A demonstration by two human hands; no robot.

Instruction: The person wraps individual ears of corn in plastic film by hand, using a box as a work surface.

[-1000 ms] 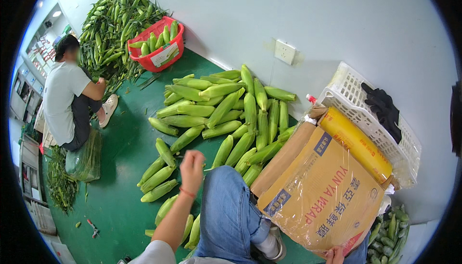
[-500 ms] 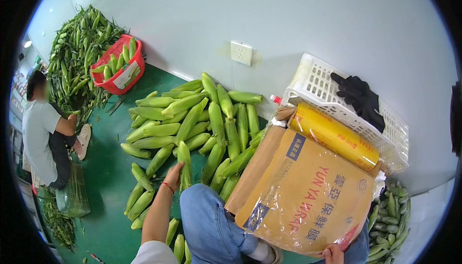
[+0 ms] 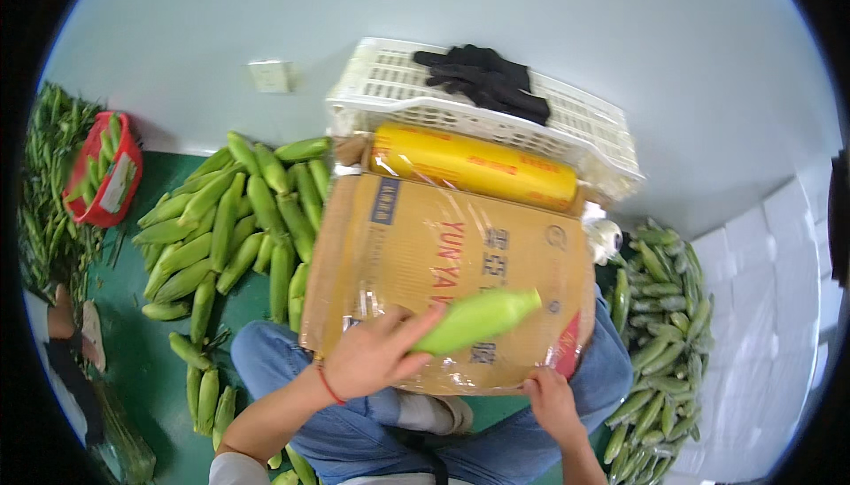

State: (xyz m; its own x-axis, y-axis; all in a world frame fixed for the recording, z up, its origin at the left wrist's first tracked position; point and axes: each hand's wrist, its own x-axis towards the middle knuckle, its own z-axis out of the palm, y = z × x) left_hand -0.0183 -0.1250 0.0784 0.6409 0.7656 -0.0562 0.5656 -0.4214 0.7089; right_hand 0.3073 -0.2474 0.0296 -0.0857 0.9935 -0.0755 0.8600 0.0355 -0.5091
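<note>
One pale-green, husk-wrapped ear of corn (image 3: 478, 320), slightly blurred, held above a flat brown cardboard box (image 3: 398, 264) glossy with clear film. Closed around its left end: the bare left hand (image 3: 379, 350), thumb and forefinger to either side of the husk, with a thin red cord (image 3: 328, 385) at the wrist. At the box's lower right edge, near a red corner patch (image 3: 567, 346), the right hand (image 3: 550, 396), fingers bent against the edge; cannot tell whether pinching film or only resting there. Beneath the box, legs in blue denim (image 3: 611, 365). Along its far side, a thick yellow cylindrical roll (image 3: 469, 166); behind that, a white slotted plastic crate (image 3: 595, 122) topped with black fabric gloves (image 3: 487, 82). To the left, a loose pile of green corn ears (image 3: 226, 219) on green flooring (image 3: 159, 374); farther left, a red plastic basket (image 3: 129, 186) with more ears inside. To the right, a heap of slender green vegetables (image 3: 660, 352).
</note>
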